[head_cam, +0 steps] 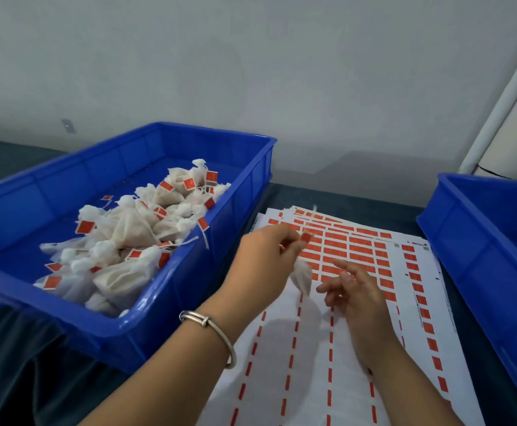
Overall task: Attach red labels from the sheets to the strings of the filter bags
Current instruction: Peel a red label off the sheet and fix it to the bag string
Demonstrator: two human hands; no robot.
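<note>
The right hand (355,290) hovers just above the label sheets (312,348), palm down, its fingers loosely spread and a little bent, holding nothing. The left hand (263,259), a silver bangle (211,327) on its wrist, is lifted over the sheets with the forearm reaching in from the lower left; its thumb and fingertips pinch together at the top of a small white filter bag (302,276), which hangs down from the pinch, blurred, just left of the right hand's fingers. A red label (306,237) shows at the left hand's fingertips; whether it sits on the bag's string or is only held cannot be told. The sheets lie stacked on the dark desk (20,379), the near rows stripped to thin red dashes, the far rows full of red labels. Left of the sheets stands a blue bin (66,179) with a heap of filter bags (128,235) bearing red labels on their strings, piled toward its right side. At the right edge is a second blue bin (481,241), its contents out of view.
</note>
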